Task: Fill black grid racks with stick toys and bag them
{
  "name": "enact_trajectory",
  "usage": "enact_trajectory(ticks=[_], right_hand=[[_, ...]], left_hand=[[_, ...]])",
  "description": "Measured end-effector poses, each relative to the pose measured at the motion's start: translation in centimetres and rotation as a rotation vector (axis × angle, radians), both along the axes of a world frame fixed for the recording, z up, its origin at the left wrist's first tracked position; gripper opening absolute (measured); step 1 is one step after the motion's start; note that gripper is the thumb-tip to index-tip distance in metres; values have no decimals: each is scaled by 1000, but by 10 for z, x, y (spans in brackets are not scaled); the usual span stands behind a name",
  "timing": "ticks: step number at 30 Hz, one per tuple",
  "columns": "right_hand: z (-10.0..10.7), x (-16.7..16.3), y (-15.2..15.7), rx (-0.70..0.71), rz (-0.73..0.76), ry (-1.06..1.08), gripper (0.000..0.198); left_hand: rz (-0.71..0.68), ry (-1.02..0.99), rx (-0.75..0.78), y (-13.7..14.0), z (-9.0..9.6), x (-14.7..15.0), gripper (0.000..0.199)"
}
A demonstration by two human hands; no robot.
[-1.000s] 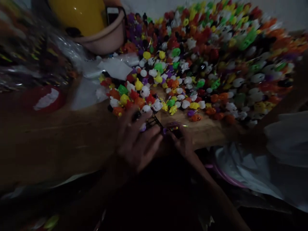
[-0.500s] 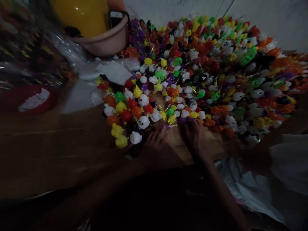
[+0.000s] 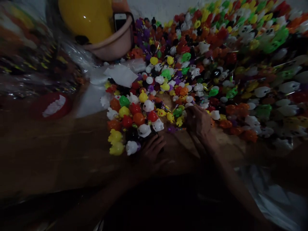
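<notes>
My left hand (image 3: pixel 152 150) lies low over the table with its fingers stretched and thumb apart. It is beside a cluster of small plastic figure heads, nearest a white figure (image 3: pixel 132 147) and a white cat-like head (image 3: pixel 158 125). My right hand (image 3: pixel 201 123) reaches into the near edge of the pile, fingers bent and pressed together; its fingertips are hidden, and what they hold cannot be made out. Close to it are a yellow figure (image 3: pixel 179 121) and a green figure (image 3: pixel 177 112). Between my hands sits a purple piece (image 3: pixel 171 129) with a thin, coloured stick beside it.
A large heap of coloured figures (image 3: pixel 216 35) spreads across the back and right. A pink basin (image 3: pixel 113 46) at the back left holds a yellow rounded object (image 3: pixel 86 22) and a phone (image 3: pixel 120 21). Clear plastic bags and a red dish (image 3: pixel 64 107) are at left.
My right hand has lifted and shifted toward the white and yellow figures, uncovering the purple piece. My left hand's fingers are more spread. The view has shifted slightly.
</notes>
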State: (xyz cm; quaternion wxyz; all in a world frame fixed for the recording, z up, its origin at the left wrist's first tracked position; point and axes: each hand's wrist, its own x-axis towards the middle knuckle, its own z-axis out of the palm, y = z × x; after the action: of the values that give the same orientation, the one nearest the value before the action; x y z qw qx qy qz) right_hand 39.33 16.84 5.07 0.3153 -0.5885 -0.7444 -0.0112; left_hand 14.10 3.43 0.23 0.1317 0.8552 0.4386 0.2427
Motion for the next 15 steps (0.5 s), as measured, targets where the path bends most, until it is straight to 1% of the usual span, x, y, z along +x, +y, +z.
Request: enact_trajectory(ticks=[3,6,8,10,12,15], right_hand=[[2,-19,4,-3,112,-35,26],[8,-45,18,-66,188,-122,25],[7,-62,30,-149,170,-195,23],[0,-74,39,-202,104,-238,19],[-11,-79,44,-183,60,-235,16],[-27,-78,48,-83,87,-192,13]], left_hand=[[0,-60,9,2,0,2,55],[27,-134,5,3,-1,4,50],[56,-159,-3,1,-2,5,46],[64,-161,-6,-2,-1,6,43],[61,-146,-10,-5,-1,5,44],[59,-105,-9,-9,-1,3,45]])
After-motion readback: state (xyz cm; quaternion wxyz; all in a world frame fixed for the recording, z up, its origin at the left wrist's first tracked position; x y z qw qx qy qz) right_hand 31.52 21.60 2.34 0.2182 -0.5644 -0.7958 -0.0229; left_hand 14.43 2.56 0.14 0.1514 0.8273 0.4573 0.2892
